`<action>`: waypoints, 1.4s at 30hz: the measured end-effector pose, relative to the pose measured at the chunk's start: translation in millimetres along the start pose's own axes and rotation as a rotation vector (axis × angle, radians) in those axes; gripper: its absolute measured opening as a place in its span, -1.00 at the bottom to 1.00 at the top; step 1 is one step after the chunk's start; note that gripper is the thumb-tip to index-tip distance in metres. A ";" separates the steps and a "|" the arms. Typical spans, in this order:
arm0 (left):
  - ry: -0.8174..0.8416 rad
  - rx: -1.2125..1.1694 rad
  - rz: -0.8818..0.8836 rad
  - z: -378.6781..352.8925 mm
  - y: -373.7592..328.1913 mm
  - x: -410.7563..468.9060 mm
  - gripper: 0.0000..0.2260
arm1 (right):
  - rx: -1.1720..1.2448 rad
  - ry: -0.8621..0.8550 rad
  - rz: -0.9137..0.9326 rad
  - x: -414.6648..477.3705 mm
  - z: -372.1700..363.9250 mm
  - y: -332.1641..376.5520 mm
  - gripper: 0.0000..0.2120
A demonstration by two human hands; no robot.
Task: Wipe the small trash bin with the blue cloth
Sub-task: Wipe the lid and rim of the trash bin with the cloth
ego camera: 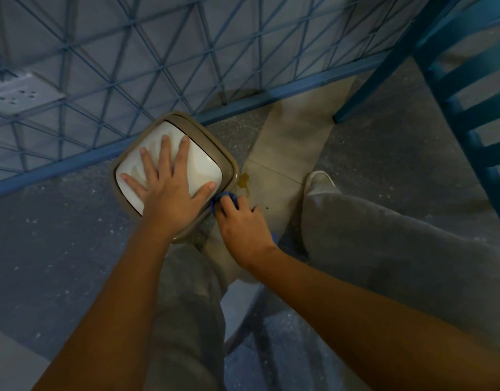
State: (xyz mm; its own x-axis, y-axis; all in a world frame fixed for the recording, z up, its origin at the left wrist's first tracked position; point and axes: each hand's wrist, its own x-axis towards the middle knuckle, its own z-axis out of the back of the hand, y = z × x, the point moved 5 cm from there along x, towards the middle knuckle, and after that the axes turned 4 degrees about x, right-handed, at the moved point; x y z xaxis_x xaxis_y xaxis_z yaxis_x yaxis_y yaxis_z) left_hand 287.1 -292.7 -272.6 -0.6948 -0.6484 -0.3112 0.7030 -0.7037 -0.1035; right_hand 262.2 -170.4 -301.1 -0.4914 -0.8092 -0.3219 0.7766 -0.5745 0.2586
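Observation:
The small trash bin [215, 149] stands on the floor, seen from above: a tan square rim around a white lid [206, 167]. My left hand [170, 184] lies flat on the lid with fingers spread, holding nothing. At the bin's right corner my right hand [240, 221] is closed around the bunched blue cloth [225, 197]. The cloth touches the rim just beside my left thumb. Most of the cloth is hidden in my fist; a small bit shows under my wrist.
A blue wire-mesh panel [158, 66] with a blue bottom bar stands right behind the bin. A blue chair [468, 108] is at the right. My legs in grey trousers and a white shoe [319, 182] are on the floor. A yellowish stain [243, 180] lies beside the bin.

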 end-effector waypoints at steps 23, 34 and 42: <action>0.007 -0.014 0.027 -1.3 -1.9 2.1 -0.24 | 0.026 0.067 -0.078 18.7 21.5 -18.4 -0.58; 0.006 -0.030 0.019 -1.5 -1.5 3.4 -0.23 | 0.145 0.170 -0.013 0.7 7.2 17.6 -0.61; 0.007 -0.016 0.018 0.1 -2.1 2.6 -0.23 | 0.107 0.094 0.068 -8.4 -5.2 36.1 -0.62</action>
State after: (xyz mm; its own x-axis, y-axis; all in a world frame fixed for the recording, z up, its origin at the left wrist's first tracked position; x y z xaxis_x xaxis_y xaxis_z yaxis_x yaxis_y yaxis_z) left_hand 283.7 -293.0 -273.1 -0.6810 -0.6588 -0.3198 0.7177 -0.6872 -0.1126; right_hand 296.4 -183.6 -293.8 -0.3964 -0.8343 -0.3832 0.7578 -0.5329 0.3764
